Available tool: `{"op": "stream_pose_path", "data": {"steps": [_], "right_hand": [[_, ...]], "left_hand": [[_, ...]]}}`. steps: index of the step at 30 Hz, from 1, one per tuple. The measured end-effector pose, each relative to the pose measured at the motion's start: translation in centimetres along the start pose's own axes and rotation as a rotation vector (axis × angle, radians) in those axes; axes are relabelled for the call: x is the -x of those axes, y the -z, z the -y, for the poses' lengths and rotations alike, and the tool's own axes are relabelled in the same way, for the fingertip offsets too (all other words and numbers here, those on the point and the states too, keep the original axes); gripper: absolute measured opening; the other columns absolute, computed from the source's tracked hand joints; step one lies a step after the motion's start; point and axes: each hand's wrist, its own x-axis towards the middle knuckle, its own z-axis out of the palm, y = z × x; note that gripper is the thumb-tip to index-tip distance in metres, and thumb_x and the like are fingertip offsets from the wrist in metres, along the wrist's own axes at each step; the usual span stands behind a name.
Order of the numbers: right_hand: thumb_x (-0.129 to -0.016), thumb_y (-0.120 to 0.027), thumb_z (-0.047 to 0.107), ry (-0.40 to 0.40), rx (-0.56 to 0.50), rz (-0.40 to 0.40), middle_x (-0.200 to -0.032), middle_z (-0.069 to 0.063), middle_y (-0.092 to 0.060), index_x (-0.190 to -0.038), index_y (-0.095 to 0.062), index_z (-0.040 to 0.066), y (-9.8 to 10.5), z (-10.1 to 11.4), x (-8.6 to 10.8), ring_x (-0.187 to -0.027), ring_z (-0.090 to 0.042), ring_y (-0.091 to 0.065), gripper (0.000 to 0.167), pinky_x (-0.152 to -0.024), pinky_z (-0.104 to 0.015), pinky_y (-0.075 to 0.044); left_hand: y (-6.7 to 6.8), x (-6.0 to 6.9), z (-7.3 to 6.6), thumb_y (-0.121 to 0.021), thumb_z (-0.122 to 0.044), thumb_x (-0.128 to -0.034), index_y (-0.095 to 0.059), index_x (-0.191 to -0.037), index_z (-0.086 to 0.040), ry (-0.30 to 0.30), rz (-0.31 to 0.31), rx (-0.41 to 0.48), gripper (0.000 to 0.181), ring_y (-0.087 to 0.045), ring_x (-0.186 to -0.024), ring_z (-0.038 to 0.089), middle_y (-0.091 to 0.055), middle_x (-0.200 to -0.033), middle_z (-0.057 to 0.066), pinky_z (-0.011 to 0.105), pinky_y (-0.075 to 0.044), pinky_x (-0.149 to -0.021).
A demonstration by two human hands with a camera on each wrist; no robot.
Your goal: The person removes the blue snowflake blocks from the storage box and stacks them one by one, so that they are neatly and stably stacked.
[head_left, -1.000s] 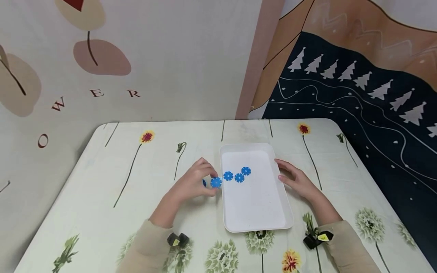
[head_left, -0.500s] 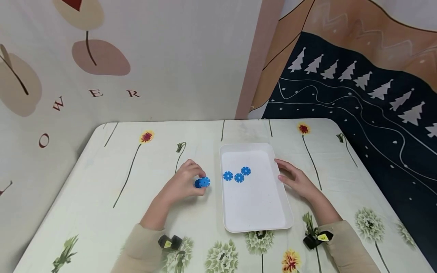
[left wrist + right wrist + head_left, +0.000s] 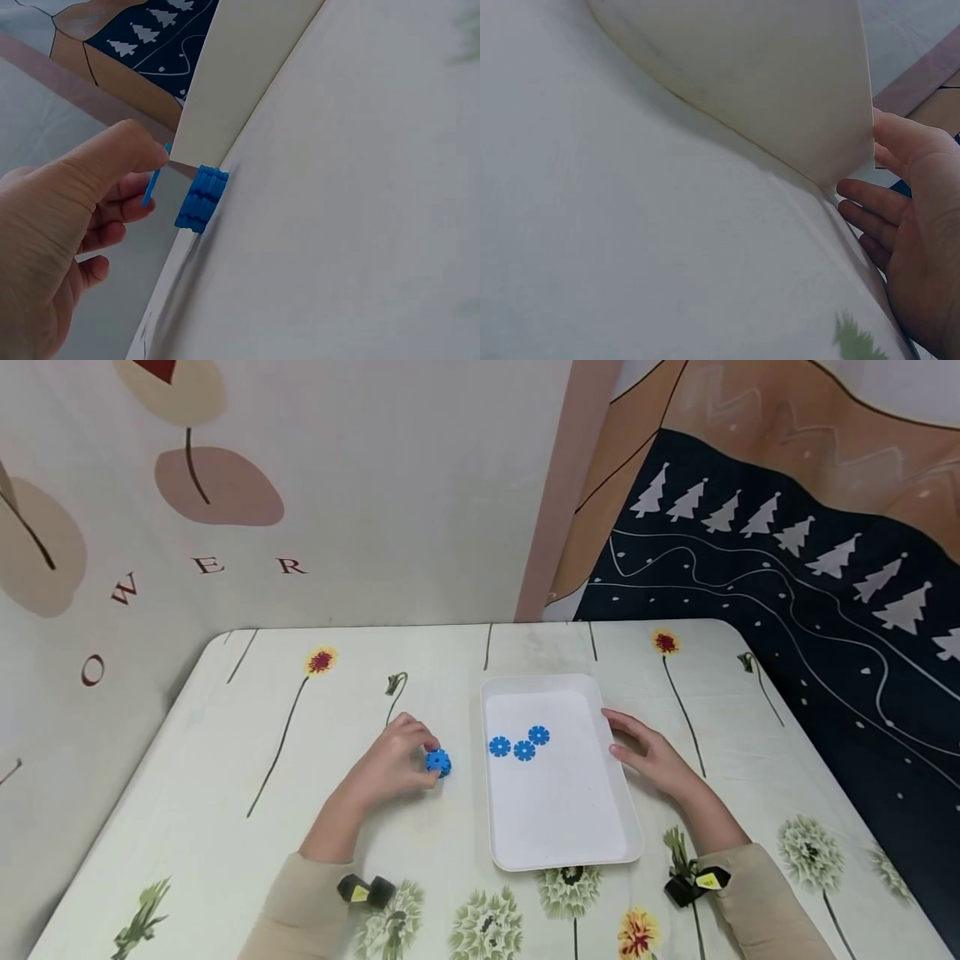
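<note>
On the flowered tabletop (image 3: 360, 693), left of the white tray (image 3: 562, 810), I see the left hand (image 3: 393, 758) pinching one thin blue disc (image 3: 155, 178) between thumb and fingers, just beside a stack of blue discs (image 3: 202, 199). I have the right hand (image 3: 651, 756) resting against the tray's right side, its fingers uncurled (three flat blue discs (image 3: 524, 751) lie inside, toward the left wall).

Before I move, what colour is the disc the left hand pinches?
Blue; the disc in the left hand shows best in the left wrist view.
</note>
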Motion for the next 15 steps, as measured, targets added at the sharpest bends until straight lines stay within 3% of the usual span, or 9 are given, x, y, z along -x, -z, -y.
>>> {"op": "stream_pose_path", "data": {"steps": [15], "right_hand": [[-0.095,-0.058,0.007,-0.009,0.002,-0.002,-0.141,-0.024,-0.041,-0.145,-0.037,0.002,0.05,0.04,-0.04,-0.131,-0.041,-0.034,0.054,-0.099,-0.012,-0.027]], "left_hand": [[-0.21,0.28,0.61,-0.081,-0.015,-0.0654,-0.072,-0.086,-0.008,0.064,0.052,0.026,0.024,-0.046,-0.093,0.015,-0.063,-0.087,-0.005,0.035,-0.045,-0.081]]}}
